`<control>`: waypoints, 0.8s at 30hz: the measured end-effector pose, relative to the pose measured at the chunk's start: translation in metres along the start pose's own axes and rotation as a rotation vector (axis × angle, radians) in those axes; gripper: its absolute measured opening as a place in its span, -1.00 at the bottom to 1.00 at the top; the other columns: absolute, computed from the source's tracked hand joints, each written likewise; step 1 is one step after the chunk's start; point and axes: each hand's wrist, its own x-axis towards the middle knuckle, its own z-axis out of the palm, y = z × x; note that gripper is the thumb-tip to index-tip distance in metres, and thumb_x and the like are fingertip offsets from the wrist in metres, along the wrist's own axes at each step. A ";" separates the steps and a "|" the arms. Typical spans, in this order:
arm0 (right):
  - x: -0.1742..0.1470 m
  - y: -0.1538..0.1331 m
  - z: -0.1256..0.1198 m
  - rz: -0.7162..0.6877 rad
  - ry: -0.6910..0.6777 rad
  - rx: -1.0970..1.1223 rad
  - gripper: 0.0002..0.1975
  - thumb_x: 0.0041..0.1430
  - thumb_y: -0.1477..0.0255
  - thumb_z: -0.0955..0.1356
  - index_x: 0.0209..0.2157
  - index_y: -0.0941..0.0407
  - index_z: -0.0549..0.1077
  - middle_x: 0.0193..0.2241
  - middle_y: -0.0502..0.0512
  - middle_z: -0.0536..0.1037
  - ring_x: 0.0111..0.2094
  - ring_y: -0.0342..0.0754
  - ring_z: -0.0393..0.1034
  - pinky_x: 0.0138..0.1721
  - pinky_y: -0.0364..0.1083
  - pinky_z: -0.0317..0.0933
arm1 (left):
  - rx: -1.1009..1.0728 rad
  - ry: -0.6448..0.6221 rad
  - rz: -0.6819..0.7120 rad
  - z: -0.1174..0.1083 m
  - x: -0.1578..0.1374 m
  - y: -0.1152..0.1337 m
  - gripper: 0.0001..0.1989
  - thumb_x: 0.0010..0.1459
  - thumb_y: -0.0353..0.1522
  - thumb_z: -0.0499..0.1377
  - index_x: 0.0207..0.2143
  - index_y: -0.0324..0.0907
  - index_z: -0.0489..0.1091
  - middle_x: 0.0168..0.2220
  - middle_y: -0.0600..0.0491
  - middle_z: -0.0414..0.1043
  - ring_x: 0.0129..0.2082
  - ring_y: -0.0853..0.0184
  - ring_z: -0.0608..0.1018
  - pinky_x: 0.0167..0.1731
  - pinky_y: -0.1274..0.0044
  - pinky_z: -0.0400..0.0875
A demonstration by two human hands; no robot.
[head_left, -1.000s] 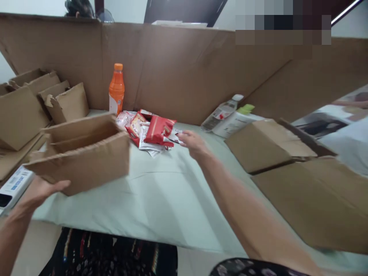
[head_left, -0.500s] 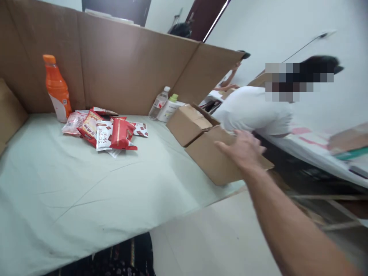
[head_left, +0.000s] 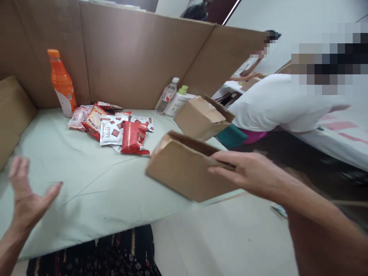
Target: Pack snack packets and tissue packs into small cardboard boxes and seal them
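Note:
My right hand [head_left: 241, 170] grips the upper edge of a cardboard box [head_left: 184, 168], thumb and fingers closed over its rim. The box is tilted over the right front part of the table. At the lower left, my left hand [head_left: 27, 195] is raised above the cloth with fingers spread and nothing in it. Between the hands, farther back, lies a pile of snack packets: a white Super Meal packet [head_left: 112, 130] and a red packet [head_left: 133, 138] are on top. Behind the held box stands a second cardboard box [head_left: 198, 119].
A pale green cloth [head_left: 94, 207] covers the table. An orange drink bottle [head_left: 61, 84], a clear water bottle [head_left: 166, 96] and a white bottle with a green cap [head_left: 178, 101] stand along the cardboard wall [head_left: 138, 57]. A person in a white shirt [head_left: 267, 99] is at the right.
My right hand has taken hold of the nearer box and moved it left and toward me, away from the other box. My left hand has come into view, open.

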 end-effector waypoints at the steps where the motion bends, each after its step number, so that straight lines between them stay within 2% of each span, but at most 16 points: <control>1: -0.005 -0.026 0.001 -0.122 -0.038 0.036 -0.89 0.20 0.26 0.40 -0.36 -0.03 0.53 -0.45 0.07 0.58 -0.47 0.06 0.45 -0.43 0.00 0.23 | -0.038 -0.031 0.096 0.011 -0.003 0.007 0.03 0.20 0.05 0.30 0.51 0.16 -0.25 0.54 -0.06 -0.26 0.50 -0.23 -0.02 0.44 -0.10 -0.03; 4: -0.015 -0.100 0.014 -0.444 -0.028 0.083 -0.78 0.39 0.44 0.27 -0.32 0.04 0.53 -0.40 0.07 0.58 -0.40 -0.05 0.46 -0.37 -0.09 0.27 | -0.234 -0.404 0.193 0.041 -0.016 0.025 0.27 0.06 0.17 0.37 0.51 0.21 -0.44 0.56 -0.12 -0.28 0.51 -0.27 0.00 0.40 -0.15 0.05; 6: -0.019 -0.138 0.029 -0.595 0.039 0.050 -0.71 0.40 0.58 0.23 -0.33 0.09 0.52 -0.38 0.10 0.58 -0.38 -0.08 0.44 -0.35 -0.11 0.26 | -0.382 -0.622 0.167 0.049 -0.027 0.033 0.44 -0.08 0.21 0.42 0.52 0.15 -0.53 0.56 -0.21 -0.29 0.50 -0.33 0.00 0.38 -0.18 0.07; 7: -0.020 -0.153 0.036 -0.653 0.047 0.044 -0.69 0.40 0.61 0.21 -0.34 0.11 0.52 -0.38 0.11 0.58 -0.39 -0.09 0.42 -0.35 -0.10 0.24 | -0.448 -0.679 0.139 0.049 -0.032 0.034 0.46 -0.09 0.21 0.43 0.52 0.12 -0.55 0.56 -0.23 -0.26 0.50 -0.33 0.02 0.38 -0.17 0.09; 9: -0.020 -0.173 0.046 -0.727 -0.061 0.082 -0.69 0.44 0.56 0.22 -0.33 0.12 0.53 -0.39 0.09 0.58 -0.39 -0.08 0.43 -0.36 -0.09 0.23 | -0.553 -0.704 0.072 0.045 -0.040 0.032 0.40 0.01 0.17 0.40 0.51 0.13 -0.58 0.55 -0.21 -0.19 0.49 -0.27 0.07 0.39 -0.11 0.11; 11: -0.017 -0.182 0.047 -0.738 -0.296 0.175 -0.73 0.49 0.42 0.26 -0.23 0.12 0.57 -0.35 0.08 0.61 -0.35 -0.08 0.48 -0.32 -0.10 0.28 | -0.629 -0.672 0.049 0.042 -0.046 0.024 0.32 0.09 0.12 0.37 0.50 0.17 -0.59 0.53 -0.17 -0.14 0.50 -0.19 0.07 0.41 -0.07 0.08; 14: -0.004 -0.187 0.036 -0.693 -0.637 0.342 -0.65 0.53 0.26 0.24 -0.09 0.13 0.61 -0.22 0.12 0.67 -0.20 -0.07 0.56 -0.16 -0.12 0.38 | -0.721 -0.680 0.063 0.045 -0.047 0.010 0.38 -0.01 0.12 0.44 0.51 0.19 -0.52 0.56 -0.16 -0.28 0.53 -0.23 -0.08 0.43 -0.13 -0.10; 16: 0.004 -0.189 0.027 -0.678 -0.770 0.438 -0.54 0.56 0.22 0.17 -0.05 0.14 0.63 -0.11 0.18 0.68 -0.07 -0.05 0.58 -0.01 -0.12 0.41 | -0.780 -0.715 0.049 0.051 -0.042 0.005 0.43 -0.09 0.16 0.46 0.52 0.17 -0.48 0.57 -0.17 -0.38 0.53 -0.29 -0.18 0.42 -0.16 -0.19; 18: 0.007 -0.189 0.020 -0.642 -0.817 0.447 -0.52 0.57 0.23 0.14 0.05 0.13 0.63 0.06 0.20 0.65 0.14 -0.01 0.51 0.16 -0.07 0.37 | -0.834 -0.788 0.039 0.056 -0.035 0.006 0.46 -0.10 0.18 0.45 0.53 0.09 -0.48 0.57 -0.20 -0.34 0.52 -0.31 -0.12 0.42 -0.16 -0.15; 20: 0.005 -0.187 0.016 -0.564 -0.780 0.377 -0.55 0.55 0.25 0.18 0.19 0.09 0.56 0.20 0.18 0.56 0.31 0.03 0.37 0.32 0.02 0.27 | -0.855 -0.851 0.058 0.059 -0.028 0.010 0.45 -0.06 0.16 0.44 0.53 0.03 -0.50 0.56 -0.21 -0.24 0.50 -0.31 -0.01 0.42 -0.15 -0.06; 24: -0.004 -0.180 0.016 -0.474 -0.645 0.288 -0.54 0.52 0.26 0.21 0.35 -0.05 0.40 0.35 0.07 0.41 0.39 0.04 0.24 0.41 0.11 0.18 | -0.798 -0.837 0.106 0.058 -0.026 0.014 0.42 -0.04 0.11 0.45 0.54 0.00 -0.48 0.57 -0.21 -0.28 0.51 -0.33 -0.05 0.42 -0.16 -0.12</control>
